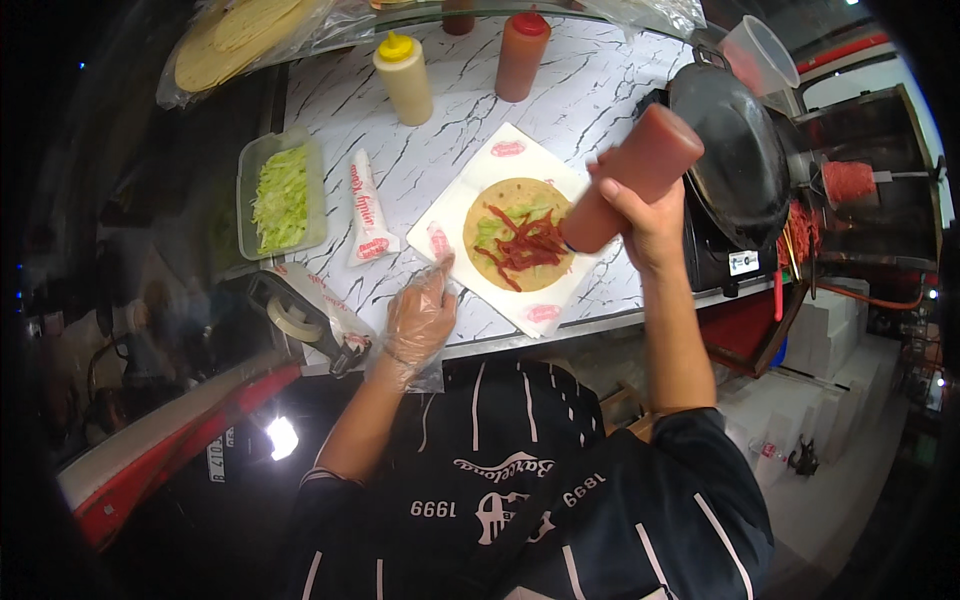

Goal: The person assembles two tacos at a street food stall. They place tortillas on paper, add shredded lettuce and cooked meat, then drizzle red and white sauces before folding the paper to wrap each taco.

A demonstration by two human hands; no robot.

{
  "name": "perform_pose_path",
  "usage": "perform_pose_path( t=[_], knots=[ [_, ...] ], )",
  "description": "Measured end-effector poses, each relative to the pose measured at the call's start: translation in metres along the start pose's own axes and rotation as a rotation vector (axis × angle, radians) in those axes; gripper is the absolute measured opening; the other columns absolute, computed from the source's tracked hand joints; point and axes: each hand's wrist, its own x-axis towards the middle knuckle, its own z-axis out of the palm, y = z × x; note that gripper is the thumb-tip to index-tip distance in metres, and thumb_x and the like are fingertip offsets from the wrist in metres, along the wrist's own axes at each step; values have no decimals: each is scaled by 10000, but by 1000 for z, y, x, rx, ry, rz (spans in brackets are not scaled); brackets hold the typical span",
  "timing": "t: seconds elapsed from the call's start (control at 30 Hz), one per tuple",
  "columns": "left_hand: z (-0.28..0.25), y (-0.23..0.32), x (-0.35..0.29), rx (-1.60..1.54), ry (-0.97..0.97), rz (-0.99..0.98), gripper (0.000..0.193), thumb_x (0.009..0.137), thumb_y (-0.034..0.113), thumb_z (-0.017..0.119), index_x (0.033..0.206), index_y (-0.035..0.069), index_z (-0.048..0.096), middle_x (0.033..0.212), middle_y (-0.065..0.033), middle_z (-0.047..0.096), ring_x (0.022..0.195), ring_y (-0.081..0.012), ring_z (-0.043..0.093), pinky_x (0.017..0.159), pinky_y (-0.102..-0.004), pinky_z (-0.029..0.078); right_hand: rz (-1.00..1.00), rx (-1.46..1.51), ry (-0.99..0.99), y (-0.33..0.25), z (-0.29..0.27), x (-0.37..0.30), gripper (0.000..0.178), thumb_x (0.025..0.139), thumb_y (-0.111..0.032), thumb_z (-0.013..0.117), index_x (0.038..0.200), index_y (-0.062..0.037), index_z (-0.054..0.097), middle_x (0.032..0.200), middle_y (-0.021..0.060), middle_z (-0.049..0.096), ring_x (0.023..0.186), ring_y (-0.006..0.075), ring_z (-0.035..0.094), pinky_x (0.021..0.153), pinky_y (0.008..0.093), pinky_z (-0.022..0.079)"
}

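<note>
A round tortilla [480, 215] lies on white wrapping paper [508, 160] in the middle of the counter. Shredded lettuce [487, 236] and strips of reddish meat [530, 250] are piled on it. My right hand [645, 215], bare, is wrapped around a squeeze bottle of red sauce [640, 165]. The bottle is tilted, base up, its lower end over the tortilla's right edge; its tip is hard to see. My left hand [420, 312], in a clear plastic glove, rests at the paper's left corner, index finger stretched onto it, holding nothing.
A lettuce tub [318, 190] and a wrapped roll [368, 210] stand left, above a tape dispenser [300, 318]. Yellow-capped [405, 85] and red-capped [523, 60] bottles stand behind; stacked tortillas [240, 35] lie far left. A lidded black pan [730, 150] sits on the right-hand stove.
</note>
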Motion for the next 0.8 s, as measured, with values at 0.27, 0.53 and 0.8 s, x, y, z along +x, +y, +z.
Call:
perform_pose_path(
  t=[0.27,0.53,0.8],
  knots=[
    [-2,4,3,86,-99,-92,489,932,139,583,1405,62,681,1238,-244,745,1048,-428,732,938,-530,588,170,-14,66,34,42,-2,649,744,-93,960,1277,-40,594,1159,74,667,1086,224,670,1006,396,539],
    [2,14,-3,54,-59,-153,527,932,146,591,1450,80,660,1240,-238,744,1100,-416,728,978,-516,574,49,140,192,-19,-7,3,526,815,37,887,1251,-45,604,1109,63,653,1033,214,675,964,399,573],
    [4,22,-1,74,-84,-262,538,928,143,583,1458,95,663,1253,-245,736,1118,-418,722,1002,-495,568,72,206,139,8,-15,22,487,811,56,874,1218,-17,617,1102,88,681,1009,221,705,917,389,596]
  ],
)
